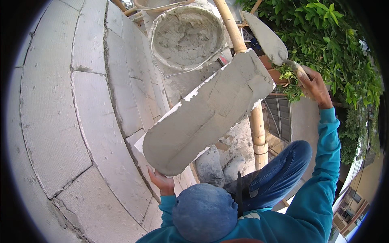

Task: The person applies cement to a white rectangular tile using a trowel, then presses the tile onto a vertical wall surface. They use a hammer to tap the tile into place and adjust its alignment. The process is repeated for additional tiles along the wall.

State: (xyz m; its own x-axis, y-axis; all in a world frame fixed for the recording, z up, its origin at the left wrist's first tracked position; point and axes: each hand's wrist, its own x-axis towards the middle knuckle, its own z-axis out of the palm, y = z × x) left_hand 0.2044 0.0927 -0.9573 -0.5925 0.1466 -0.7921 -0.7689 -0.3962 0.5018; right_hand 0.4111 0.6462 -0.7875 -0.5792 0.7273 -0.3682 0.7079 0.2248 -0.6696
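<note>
My left hand (161,182) grips the near lower end of a long white block (187,96), thumb up at its edge, the other fingers mostly hidden beneath. Wet grey mortar (202,115) coats nearly the whole upper face of the block, with ridges and white edges showing. The block slants up to the right, its far end by a bamboo pole. Beyond that end, my right hand (312,86) is closed around the wooden handle of a trowel (267,38). The trowel's broad, mortar-smeared blade points up and left, apart from the block.
A pale block wall (52,101) with dark joints fills the left side. A round tub of mortar (188,36) stands ahead. Bamboo poles (259,133) run along the right, with leafy branches (320,24) beyond. Below the block are dusty grey boots (210,164) and my jeans-clad leg (283,170).
</note>
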